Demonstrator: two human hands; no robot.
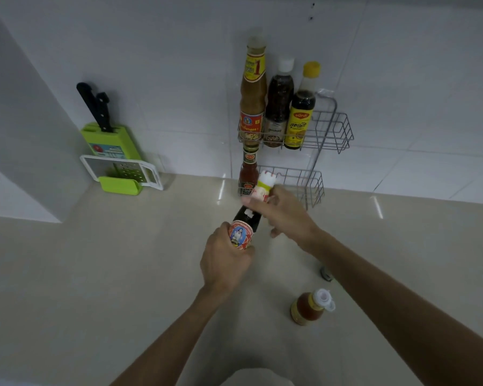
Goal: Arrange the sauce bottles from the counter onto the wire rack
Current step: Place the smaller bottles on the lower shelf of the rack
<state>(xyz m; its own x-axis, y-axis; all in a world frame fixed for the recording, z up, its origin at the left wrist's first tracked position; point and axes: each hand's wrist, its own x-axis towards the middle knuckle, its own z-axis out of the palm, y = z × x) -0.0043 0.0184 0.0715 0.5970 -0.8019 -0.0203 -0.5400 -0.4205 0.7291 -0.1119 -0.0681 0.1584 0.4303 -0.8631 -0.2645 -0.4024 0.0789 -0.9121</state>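
A two-tier wire rack [333, 129] hangs on the tiled wall. Its upper tier holds three bottles: a tall brown sauce bottle [253, 93], a dark bottle with a white cap [278, 104] and a dark bottle with a yellow cap [301, 107]. A red sauce bottle [247, 172] stands at the left of the lower tier [310, 182]. I hold a dark bottle with a white cap and red label [244, 221] tilted toward the lower tier. My left hand [223, 257] grips its base and my right hand [285, 215] grips its neck. An orange sauce bottle [310, 307] stands on the counter.
A green knife block with black-handled knives [106, 135] and a white grater in a green stand [123, 174] sit at the back left of the beige counter [95, 274]. A metal sink drain [326, 273] shows beside my right forearm.
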